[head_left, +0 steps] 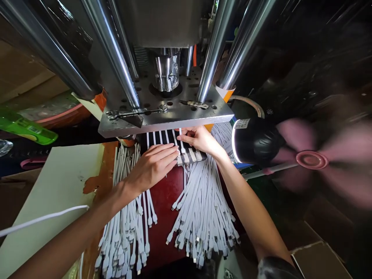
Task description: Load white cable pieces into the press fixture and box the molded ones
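Under the press plate, a dark slotted block point(192, 155) holds several white cables side by side. My left hand point(157, 161) lies flat over the block's left part, fingers stretched out on the cables; what is beneath the palm is hidden. From the right, my right hand point(200, 138) pinches a white cable point(181, 145) between thumb and fingers, above a slot of the block. One bundle of white USB cables point(128, 232) hangs on the left. A second bundle of white cables point(203, 217) fans out below the block on the right.
The steel press plate point(165, 123) overhangs both hands, with a wrench point(136, 112) on it. Right of my right arm are a lit round lamp point(236, 141) and a spinning pink fan point(312, 159). A white board point(55, 182) and green bottle point(29, 130) are left.
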Available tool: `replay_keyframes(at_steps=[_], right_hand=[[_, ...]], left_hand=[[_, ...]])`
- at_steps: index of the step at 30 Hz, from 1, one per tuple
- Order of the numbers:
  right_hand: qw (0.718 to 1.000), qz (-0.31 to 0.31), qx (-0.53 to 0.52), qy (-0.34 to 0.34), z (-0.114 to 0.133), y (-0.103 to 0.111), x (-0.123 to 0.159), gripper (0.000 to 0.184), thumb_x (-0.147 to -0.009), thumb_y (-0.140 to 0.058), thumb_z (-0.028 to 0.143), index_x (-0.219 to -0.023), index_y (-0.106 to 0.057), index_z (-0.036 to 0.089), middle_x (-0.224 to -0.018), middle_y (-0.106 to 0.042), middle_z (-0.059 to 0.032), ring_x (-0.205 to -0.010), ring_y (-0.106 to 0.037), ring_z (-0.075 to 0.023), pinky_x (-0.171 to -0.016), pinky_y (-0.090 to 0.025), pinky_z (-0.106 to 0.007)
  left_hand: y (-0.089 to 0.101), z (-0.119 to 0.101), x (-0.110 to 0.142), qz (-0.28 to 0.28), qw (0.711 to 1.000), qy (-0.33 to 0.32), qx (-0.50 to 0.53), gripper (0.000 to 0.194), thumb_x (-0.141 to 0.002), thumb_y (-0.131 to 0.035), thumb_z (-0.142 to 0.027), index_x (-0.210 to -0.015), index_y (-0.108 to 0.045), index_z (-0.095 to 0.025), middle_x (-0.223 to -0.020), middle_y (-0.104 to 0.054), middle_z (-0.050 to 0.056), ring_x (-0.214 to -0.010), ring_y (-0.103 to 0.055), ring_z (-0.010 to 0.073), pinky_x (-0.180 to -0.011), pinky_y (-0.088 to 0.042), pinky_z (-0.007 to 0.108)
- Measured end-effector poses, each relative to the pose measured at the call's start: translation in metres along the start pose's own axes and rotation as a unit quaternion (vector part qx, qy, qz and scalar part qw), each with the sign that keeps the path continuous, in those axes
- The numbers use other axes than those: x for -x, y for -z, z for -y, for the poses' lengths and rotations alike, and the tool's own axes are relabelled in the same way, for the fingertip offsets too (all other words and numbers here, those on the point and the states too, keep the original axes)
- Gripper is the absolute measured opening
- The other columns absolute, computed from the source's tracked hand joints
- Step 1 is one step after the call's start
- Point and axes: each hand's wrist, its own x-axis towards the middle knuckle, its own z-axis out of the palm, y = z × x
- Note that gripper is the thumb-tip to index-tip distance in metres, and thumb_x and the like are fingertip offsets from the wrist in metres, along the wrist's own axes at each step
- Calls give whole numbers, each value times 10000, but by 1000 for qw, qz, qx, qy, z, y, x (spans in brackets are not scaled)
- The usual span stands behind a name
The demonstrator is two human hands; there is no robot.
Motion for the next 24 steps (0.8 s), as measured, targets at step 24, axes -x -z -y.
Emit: replay_keyframes(at_steps=[24], right_hand=[[868, 25, 493, -46, 38, -22, 42, 474, -1033, -436, 161, -1482, -579, 210, -1144, -613, -164, -936, -625, -256, -817, -497, -352]], left_hand=[[-11, -43, -23, 114, 971, 173, -123, 568, -1070, -367, -389, -1489, -507, -32, -1570, -516, 209, -1491, -429, 354, -1260, -227, 618]])
